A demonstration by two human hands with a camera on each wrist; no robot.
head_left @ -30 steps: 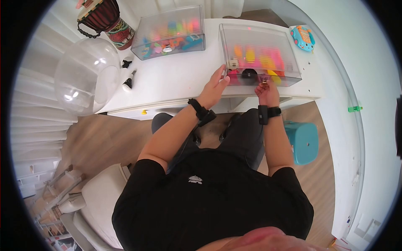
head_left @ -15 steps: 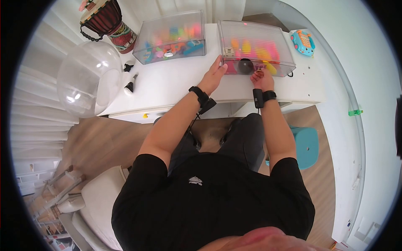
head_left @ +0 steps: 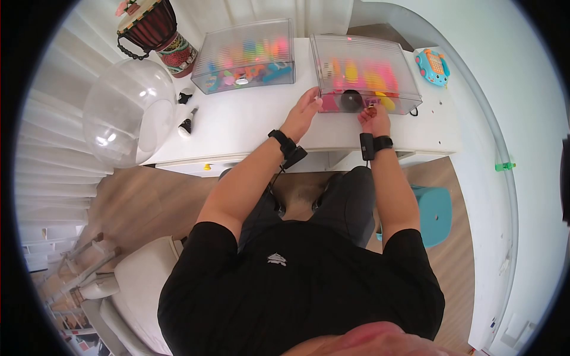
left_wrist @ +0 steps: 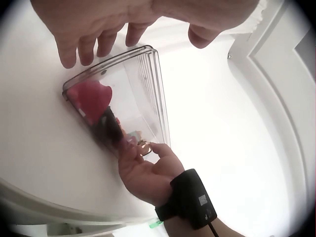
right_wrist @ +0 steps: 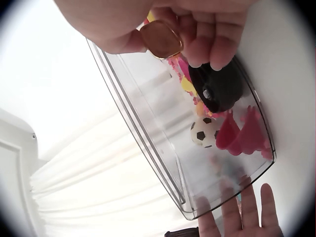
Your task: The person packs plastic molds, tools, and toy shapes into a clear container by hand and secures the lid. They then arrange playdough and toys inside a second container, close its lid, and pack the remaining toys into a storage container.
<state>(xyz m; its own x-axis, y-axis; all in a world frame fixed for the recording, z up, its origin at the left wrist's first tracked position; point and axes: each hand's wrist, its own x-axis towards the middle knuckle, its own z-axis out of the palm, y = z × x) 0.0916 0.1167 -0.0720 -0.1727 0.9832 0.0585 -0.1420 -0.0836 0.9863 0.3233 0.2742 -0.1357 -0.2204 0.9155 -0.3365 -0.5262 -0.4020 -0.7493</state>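
A clear box (head_left: 371,45) with colourful toys inside stands on the white table. The right hand (head_left: 375,123) pinches a gold knob (right_wrist: 162,39) at the box's front with curled fingers. Beside the box's left end is the left hand (head_left: 301,118), its fingers straight; in the right wrist view those fingers (right_wrist: 251,210) lie at the end wall, and whether they press on it I cannot tell. Through the wall show a black round thing (right_wrist: 219,89), a small football (right_wrist: 203,132) and pink shapes (right_wrist: 252,133).
A second clear box (head_left: 243,35) of toys stands to the left. Farther left are a drum (head_left: 175,53), a transparent dome (head_left: 127,113) and a small black-and-white item (head_left: 187,123). A toy phone (head_left: 433,67) sits at the right; a teal stool (head_left: 434,216) is below.
Compared with a second ago, the right-hand box stands farther back from the table's front edge, and both hands have moved back with it. A black loop now shows by its right corner.
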